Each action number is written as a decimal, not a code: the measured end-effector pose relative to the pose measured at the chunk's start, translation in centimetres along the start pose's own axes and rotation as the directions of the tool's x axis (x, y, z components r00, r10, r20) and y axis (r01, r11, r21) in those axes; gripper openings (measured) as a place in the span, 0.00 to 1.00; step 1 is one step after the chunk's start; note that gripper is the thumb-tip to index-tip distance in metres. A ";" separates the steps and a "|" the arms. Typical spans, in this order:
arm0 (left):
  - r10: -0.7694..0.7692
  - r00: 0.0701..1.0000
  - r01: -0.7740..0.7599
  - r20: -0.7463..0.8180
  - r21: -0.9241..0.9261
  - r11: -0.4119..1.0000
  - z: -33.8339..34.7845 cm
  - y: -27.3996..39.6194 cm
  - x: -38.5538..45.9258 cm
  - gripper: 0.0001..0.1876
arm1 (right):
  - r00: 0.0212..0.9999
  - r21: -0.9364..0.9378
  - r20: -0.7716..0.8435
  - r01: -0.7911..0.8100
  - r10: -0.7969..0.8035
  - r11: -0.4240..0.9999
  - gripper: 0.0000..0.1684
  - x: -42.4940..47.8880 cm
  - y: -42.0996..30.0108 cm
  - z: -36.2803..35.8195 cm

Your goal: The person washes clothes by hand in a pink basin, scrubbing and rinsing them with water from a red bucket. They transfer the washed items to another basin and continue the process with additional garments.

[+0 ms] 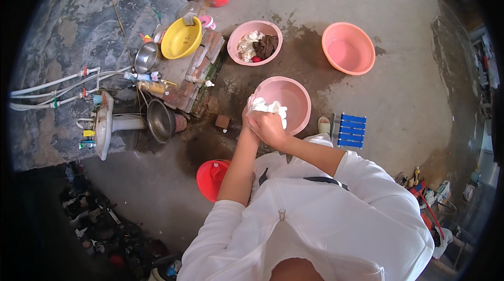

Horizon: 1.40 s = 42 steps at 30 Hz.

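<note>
Both my hands are squeezed together around a bunched white cloth [277,109] above the left side of a pink plastic basin [297,101]. My left hand [252,113] is partly covered by the cloth and the other hand. Across the cloth's lower part, my right hand [268,126] is closed over it, with fingers curled. Part of the cloth hangs over the basin. Beyond it stands a second pink basin [233,46] holding white cloth [247,46], dark brown cloth [266,46] and a small red item [256,59].
An orange-pink basin [349,48] stands at upper right, a blue-strapped folding stool [351,130] nearer me. A red bucket [210,180] is by my left forearm. Leftward are a brick ledge [195,80] with a yellow basin [182,38], a metal basin [160,121] and a pedestal sink [104,125].
</note>
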State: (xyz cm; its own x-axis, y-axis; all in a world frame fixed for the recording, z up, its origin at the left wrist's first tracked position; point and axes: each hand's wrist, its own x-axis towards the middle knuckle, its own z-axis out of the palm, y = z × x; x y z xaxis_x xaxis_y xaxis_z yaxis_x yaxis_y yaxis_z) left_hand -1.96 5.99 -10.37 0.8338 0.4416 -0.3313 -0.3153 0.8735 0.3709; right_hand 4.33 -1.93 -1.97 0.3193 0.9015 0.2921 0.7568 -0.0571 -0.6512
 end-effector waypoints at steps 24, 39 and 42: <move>0.131 0.955 -0.123 -0.266 0.047 0.991 0.0 -2.9 2.7 0.15 | 0.908 0.059 -0.044 -0.414 0.417 0.908 0.17 4.0 6.9 0.9; 0.024 0.999 -0.006 -0.031 0.471 0.882 5.2 1.0 0.8 0.29 | 0.845 0.450 -0.034 -0.463 0.533 0.764 0.22 1.1 12.4 2.6; -0.112 0.952 0.241 -0.285 0.473 0.847 7.4 3.6 1.1 0.28 | 0.825 0.792 0.090 -0.400 0.559 0.462 0.29 1.7 17.2 0.1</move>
State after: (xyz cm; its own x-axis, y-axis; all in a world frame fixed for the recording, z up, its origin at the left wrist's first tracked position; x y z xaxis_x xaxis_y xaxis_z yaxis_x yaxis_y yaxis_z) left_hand 1.14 8.10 -2.98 0.6997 0.3810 -0.6044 0.1483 0.7501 0.6445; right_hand 17.86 -1.33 -12.73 0.6344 0.7502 -0.1862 -0.2295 -0.0473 -0.9722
